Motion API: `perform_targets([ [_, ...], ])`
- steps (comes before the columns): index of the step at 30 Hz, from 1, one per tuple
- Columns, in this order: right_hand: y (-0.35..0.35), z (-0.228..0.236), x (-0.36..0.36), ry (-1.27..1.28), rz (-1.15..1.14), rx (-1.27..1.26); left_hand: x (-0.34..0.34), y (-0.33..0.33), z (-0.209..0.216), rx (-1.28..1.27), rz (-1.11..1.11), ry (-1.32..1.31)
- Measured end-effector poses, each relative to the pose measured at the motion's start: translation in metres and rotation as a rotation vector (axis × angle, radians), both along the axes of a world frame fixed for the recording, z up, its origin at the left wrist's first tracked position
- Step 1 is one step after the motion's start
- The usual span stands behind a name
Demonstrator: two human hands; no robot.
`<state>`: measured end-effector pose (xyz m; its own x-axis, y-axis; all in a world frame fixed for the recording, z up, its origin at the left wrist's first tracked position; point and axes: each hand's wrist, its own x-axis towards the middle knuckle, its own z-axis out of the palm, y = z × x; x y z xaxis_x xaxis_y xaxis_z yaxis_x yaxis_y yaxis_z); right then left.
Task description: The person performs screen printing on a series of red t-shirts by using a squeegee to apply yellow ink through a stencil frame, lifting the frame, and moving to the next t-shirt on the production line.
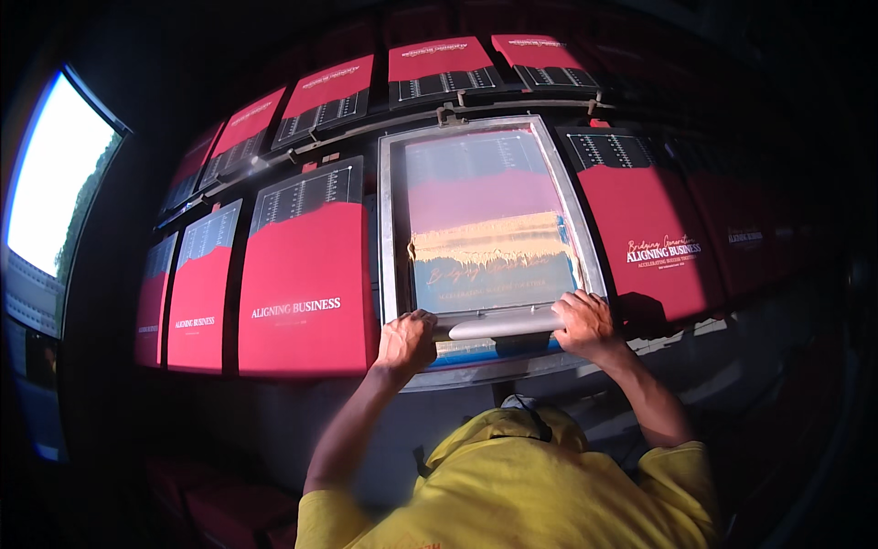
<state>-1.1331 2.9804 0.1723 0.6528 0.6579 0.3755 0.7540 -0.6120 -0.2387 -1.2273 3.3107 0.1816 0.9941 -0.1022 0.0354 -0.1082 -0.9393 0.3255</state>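
Note:
A wide squeegee [503,323] with a pale grey handle lies across the near end of a screen-printing frame [390,224]. My left hand [408,339] is closed around its left end, and my right hand [585,322] grips the right end. Beyond the squeegee, the mesh [485,197] is see-through, with a ragged band of cream-coloured ink [489,236] across its middle. Nearer to me the mesh looks blue-grey and carries faint lettering. Under the frame, a red and black printed piece shows through. The squeegee's blade edge is hidden from view.
Red and black printed fabric panels lie on boards on both sides, one to the left [306,261] and one to the right [640,215]. Another row of panels [444,59] stands behind a metal rail [357,133]. A bright window [59,174] is at far left.

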Motion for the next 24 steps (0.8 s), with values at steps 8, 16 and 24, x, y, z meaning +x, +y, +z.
perform_targets([
  [8, 0.001, -0.036, -0.026, -0.146, -0.106, -0.095, -0.035, -0.004, -0.063, 0.102, -0.025, -0.155],
  [16, 0.036, -0.056, 0.102, -0.024, -0.091, -0.171, 0.093, 0.036, -0.039, 0.115, -0.011, 0.006],
  [24, 0.041, -0.023, 0.123, 0.053, -0.027, -0.102, 0.103, 0.037, -0.005, 0.096, 0.052, 0.033],
])
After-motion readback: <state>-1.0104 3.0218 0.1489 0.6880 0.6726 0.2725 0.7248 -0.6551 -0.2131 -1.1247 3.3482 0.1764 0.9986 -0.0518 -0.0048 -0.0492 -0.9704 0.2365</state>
